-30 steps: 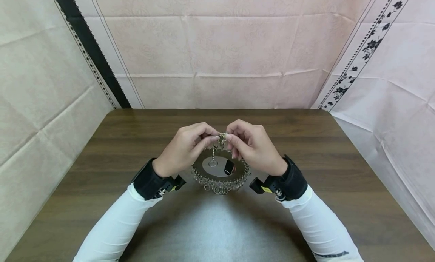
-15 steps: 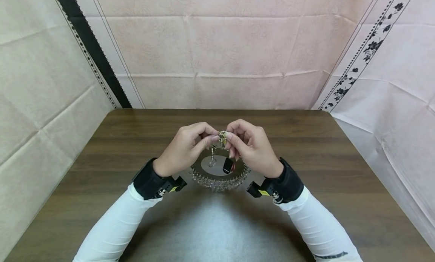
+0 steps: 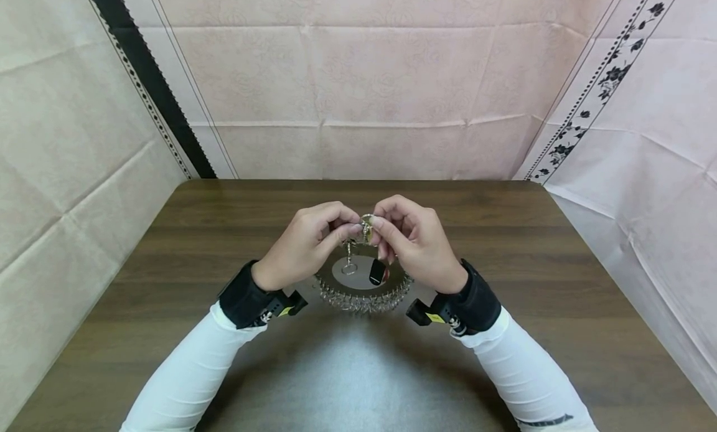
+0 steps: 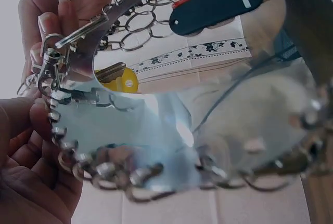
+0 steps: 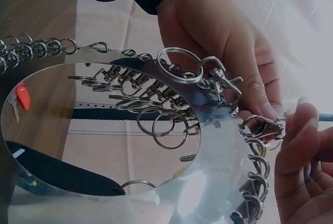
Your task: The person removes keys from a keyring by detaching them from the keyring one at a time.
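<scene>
A shiny round plate [image 3: 399, 276], edged with several small swivel clasps and split rings, hangs or stands below both hands; its support is hidden. My left hand [image 3: 305, 245] and right hand [image 3: 417, 242] meet over its far rim. Their thumbs and fingers pinch a silver swivel clasp [image 3: 366, 228], also seen between fingertips as a clasp [image 5: 266, 127] in the right wrist view. A thin flat metal strip [image 4: 83, 31] lies by the fingers in the left wrist view. One clasp with a split ring [image 3: 350, 268] dangles below my left fingers.
Within the plate's opening show a black key tag [image 3: 378, 272] and, in the left wrist view, a yellow tag [image 4: 129, 82]. A red tag [image 5: 22, 96] appears in the right wrist view. The wooden tabletop [image 3: 224, 233] ends at a cloth-covered wall [image 3: 358, 96].
Both hands stay nearly in place over the plate. The right wrist has shifted slightly left, and the pinched clasp has risen a little. The plate's hanging rings have swayed.
</scene>
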Tool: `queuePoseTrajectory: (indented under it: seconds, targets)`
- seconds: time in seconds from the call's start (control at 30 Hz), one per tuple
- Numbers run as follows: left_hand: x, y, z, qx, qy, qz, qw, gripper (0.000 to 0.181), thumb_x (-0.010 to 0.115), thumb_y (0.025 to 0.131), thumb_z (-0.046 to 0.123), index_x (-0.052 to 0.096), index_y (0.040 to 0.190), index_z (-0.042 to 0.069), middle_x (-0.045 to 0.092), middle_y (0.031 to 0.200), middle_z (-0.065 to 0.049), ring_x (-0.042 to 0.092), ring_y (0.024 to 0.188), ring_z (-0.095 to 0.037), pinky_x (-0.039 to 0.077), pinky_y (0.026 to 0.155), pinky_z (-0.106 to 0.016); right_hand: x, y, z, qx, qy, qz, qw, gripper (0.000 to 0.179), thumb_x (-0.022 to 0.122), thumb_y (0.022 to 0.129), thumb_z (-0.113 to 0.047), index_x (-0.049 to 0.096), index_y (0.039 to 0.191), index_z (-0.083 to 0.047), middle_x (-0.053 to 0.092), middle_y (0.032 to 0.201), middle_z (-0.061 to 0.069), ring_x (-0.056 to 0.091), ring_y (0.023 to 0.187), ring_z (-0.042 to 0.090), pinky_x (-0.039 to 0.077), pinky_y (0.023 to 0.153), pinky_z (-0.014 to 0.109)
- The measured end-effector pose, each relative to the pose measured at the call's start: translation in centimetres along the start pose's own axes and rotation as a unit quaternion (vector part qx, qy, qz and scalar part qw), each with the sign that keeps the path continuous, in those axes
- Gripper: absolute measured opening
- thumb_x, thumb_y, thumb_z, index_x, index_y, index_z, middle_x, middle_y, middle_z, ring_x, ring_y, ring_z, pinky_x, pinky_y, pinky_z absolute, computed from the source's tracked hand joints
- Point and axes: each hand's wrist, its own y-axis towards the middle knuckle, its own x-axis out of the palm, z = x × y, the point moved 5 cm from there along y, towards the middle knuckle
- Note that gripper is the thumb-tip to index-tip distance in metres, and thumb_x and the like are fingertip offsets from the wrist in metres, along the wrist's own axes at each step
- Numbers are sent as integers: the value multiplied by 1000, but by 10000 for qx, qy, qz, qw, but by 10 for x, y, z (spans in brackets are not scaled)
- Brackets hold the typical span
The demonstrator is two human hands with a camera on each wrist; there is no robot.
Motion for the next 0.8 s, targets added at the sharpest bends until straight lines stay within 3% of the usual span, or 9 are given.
queuePoseTrajectory:
  seconds: [0.3, 0.53, 0.8]
  targets:
    - [-11, 1, -3, 139, 456, 189, 9987, 13, 58, 96, 20, 63, 95, 8, 56, 86, 4, 50, 73, -7, 43, 60, -24, -2, 0, -1, 5, -59, -19, 10000, 5, 54, 94, -2, 56, 95, 3, 59, 69, 12, 54, 50, 17, 46, 42, 30]
    - [-22, 2, -11, 250, 1334, 361, 9901, 12, 55, 97, 18, 61, 95, 7, 56, 89, 1, 49, 77, -8, 44, 64, -23, -2, 0, -2, 29, -146, -68, 9999, 5, 55, 94, -2, 57, 95, 3, 59, 69, 11, 54, 50, 17, 46, 42, 30]
    - [-32, 1, -28, -112, 2043, 351, 9782, 13, 54, 98, 20, 62, 95, 9, 54, 87, 2, 46, 73, -9, 42, 62, -24, -3, 0, -5, 32, -222, -115, 9997, 6, 55, 94, -2, 56, 95, 4, 60, 70, 10, 54, 51, 16, 47, 43, 30]
